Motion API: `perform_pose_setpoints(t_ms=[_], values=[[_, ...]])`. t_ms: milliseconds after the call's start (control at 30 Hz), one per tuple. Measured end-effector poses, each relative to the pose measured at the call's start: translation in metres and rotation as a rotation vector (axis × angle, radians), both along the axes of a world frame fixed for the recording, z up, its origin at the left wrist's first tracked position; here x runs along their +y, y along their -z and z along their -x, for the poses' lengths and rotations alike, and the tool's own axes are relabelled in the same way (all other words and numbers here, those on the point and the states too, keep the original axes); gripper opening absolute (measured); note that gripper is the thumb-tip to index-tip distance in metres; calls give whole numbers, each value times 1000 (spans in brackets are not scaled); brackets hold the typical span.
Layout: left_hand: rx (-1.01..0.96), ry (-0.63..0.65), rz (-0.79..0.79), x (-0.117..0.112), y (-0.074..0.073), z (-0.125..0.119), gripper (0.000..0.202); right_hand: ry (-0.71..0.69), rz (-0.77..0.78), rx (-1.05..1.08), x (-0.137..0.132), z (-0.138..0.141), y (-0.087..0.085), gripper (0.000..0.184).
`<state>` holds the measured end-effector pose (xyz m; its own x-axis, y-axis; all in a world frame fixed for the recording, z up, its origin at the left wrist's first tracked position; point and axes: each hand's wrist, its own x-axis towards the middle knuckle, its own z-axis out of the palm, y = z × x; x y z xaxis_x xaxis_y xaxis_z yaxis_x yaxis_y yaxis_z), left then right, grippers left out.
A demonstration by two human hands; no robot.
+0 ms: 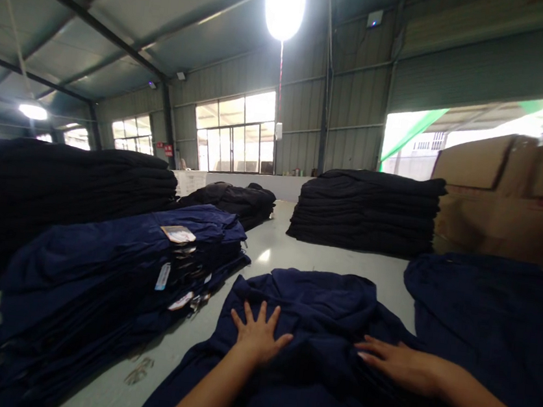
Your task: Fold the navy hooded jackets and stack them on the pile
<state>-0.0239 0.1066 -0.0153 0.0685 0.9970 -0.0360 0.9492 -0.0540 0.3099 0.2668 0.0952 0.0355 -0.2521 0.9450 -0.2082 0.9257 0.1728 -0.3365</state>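
Note:
A dark navy garment (320, 294) is spread on the pale table in front of me, its cloth rumpled near the far edge. My left hand (259, 336) lies flat on it with the fingers spread wide. Further right, my right hand (395, 362) rests on the same cloth, fingers stretched out toward the left and nothing gripped. Part of the right hand's fingers blends into the dark folds. Left of the garment stands a stack of folded navy garments (99, 256) with paper hang tags (178, 234) along its right side.
Behind are a neat black garment stack (363, 211), a lower black pile (232, 200) and a long black stack (69, 174). More navy cloth (488, 320) lies at right, before cardboard boxes (510, 217). The table (271, 246) shows between them. A bright lamp (285, 2) hangs overhead.

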Motion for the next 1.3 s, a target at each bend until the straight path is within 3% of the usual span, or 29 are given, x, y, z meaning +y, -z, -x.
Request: perform_pose_setpoints(t_ms=[100, 200, 367, 500, 600, 800, 867, 933, 1033, 1133, 1200, 1300], values=[[-15, 1, 3, -1, -4, -8, 79, -2, 130, -104, -19, 4, -22, 68], [6, -86, -20, 7, -9, -3, 77, -49, -85, -96, -16, 22, -32, 62], [33, -101, -58, 12, -12, 12, 70, -43, -413, -291, 32, 48, -27, 47], [89, -90, -122, 11, -11, 21, 70, -82, -415, -344, 68, 65, -21, 31], [101, -125, -135, 13, -12, 27, 71, -13, -363, -319, 93, 74, -25, 17], [98, -119, -182, 19, -14, 32, 68, 308, -474, -228, 138, 79, -52, 54], [89, -100, -177, 20, -12, 34, 68, 294, -453, -203, 137, 84, -51, 62], [79, -78, -159, 20, -10, 35, 69, 158, -362, -185, 127, 91, -42, 61], [66, -52, -143, 17, -13, 37, 69, -43, -219, -199, 104, 101, -22, 42], [88, -53, -136, 11, -21, 38, 67, -75, -132, -273, 88, 105, -11, 17], [132, -76, -97, 7, -27, 40, 65, -60, -144, -320, 85, 106, -14, 9], [200, -160, -31, 6, -30, 47, 62, 1, -321, -335, 89, 104, -29, 26]])
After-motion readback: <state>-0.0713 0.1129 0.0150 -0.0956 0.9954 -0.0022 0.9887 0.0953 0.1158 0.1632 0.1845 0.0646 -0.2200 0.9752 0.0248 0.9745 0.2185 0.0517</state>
